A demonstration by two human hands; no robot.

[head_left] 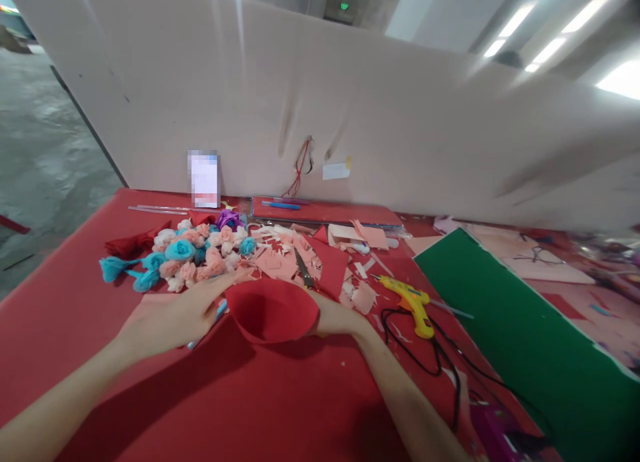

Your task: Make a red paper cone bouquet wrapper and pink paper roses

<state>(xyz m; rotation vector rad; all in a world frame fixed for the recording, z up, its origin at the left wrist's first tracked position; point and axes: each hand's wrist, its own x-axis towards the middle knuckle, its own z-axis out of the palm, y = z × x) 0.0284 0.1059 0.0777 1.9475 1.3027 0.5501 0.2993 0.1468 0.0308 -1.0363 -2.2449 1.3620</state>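
Both my hands hold a curled piece of red felt (273,310) above the red table (75,302). My left hand (175,312) grips its left edge, with its fingers stretched towards the pile of small paper flowers (195,252) in pink, white, blue and purple. My right hand (333,315) is closed on the felt's right side, mostly hidden behind it. A thin light blue stick (220,310) shows under my left fingers.
Pink paper scraps (285,259) and scissors (304,270) lie behind the felt. A yellow glue gun (413,302) with a black cord lies to the right, beside a green sheet (520,329). A beige partition wall (350,102) stands behind the table. Pens lie by the wall.
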